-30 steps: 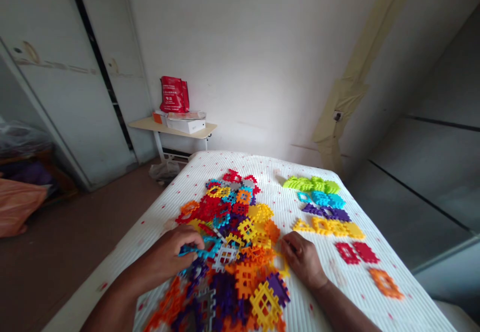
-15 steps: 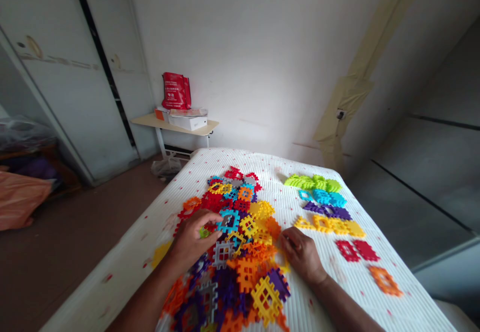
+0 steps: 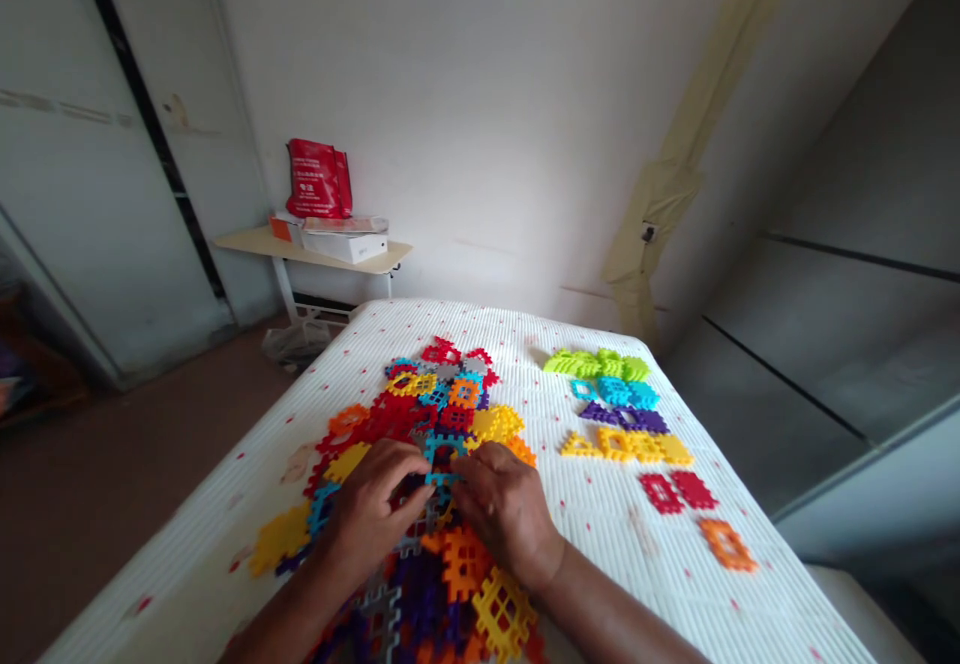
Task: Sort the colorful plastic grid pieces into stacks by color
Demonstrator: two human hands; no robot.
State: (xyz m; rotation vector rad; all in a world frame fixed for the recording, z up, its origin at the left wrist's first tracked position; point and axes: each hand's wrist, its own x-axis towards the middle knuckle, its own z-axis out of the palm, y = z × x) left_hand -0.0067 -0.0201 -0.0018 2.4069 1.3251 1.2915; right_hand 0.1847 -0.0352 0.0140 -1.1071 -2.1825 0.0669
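Interlocking plastic building tiles with notched edges lie in a mixed heap before me. My left hand [image 3: 382, 494] is over the heap's left-centre, thumb and forefinger apart, their tips beside a blue window tile [image 3: 445, 447]. From the other side my right hand [image 3: 504, 506] comes in, fingers bent and held together at that tile's right edge. Its fingertips are hidden, so what they grip cannot be made out. Below the hands lie an orange window tile [image 3: 465, 564] and a yellow lattice tile [image 3: 504, 612]. A yellow tile [image 3: 349, 462] shows just behind my left hand.
On the white quilted bed cover [image 3: 600, 584], tiles lie in rows by colour at right: green [image 3: 596, 364], blue [image 3: 615, 391], purple [image 3: 626, 417], yellow [image 3: 630, 444], red [image 3: 679, 491] and orange [image 3: 726, 544]. A small table [image 3: 255, 241] holds boxes and a red bag [image 3: 319, 179].
My right hand has moved left from the heap's right edge to the blue tile, close to my left hand. The camera view has shifted somewhat to the right.
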